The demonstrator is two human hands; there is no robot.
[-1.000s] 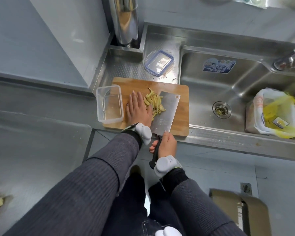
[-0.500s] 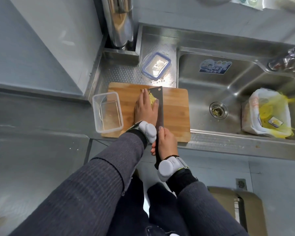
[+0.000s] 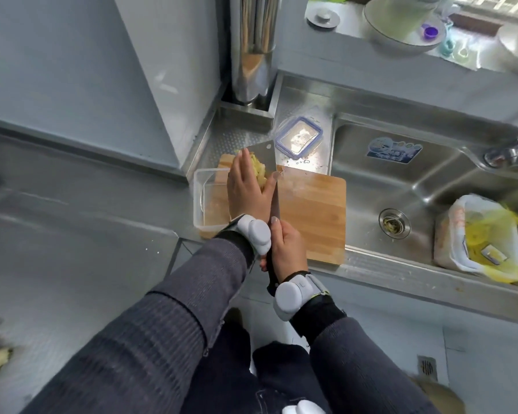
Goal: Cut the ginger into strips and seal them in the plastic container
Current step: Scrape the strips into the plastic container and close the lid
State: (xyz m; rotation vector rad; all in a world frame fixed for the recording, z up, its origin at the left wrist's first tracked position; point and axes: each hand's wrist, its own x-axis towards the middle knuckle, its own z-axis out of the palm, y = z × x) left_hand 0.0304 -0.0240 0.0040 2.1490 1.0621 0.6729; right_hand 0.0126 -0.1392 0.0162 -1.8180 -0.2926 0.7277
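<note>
While the cutting board (image 3: 311,210) lies with the plastic container (image 3: 202,204) at its left edge, the cleaver (image 3: 265,156) is gripped by the curled right hand (image 3: 287,249), and the ginger strips (image 3: 259,171) are pressed against its blade by the flat left hand (image 3: 245,189) above the board's far left corner.

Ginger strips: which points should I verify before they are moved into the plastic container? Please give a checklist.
1. The ginger strips are pressed between the left hand and the cleaver: ok.
2. The right hand grips the cleaver handle: ok.
3. The plastic container is uncovered: ok.
4. The strips are directly above the container: cannot tell; they appear past its right rim.
5. The lid lies apart, behind the cutting board: ok.
6. No strips left on the board: cannot tell; the hand hides part.
</note>
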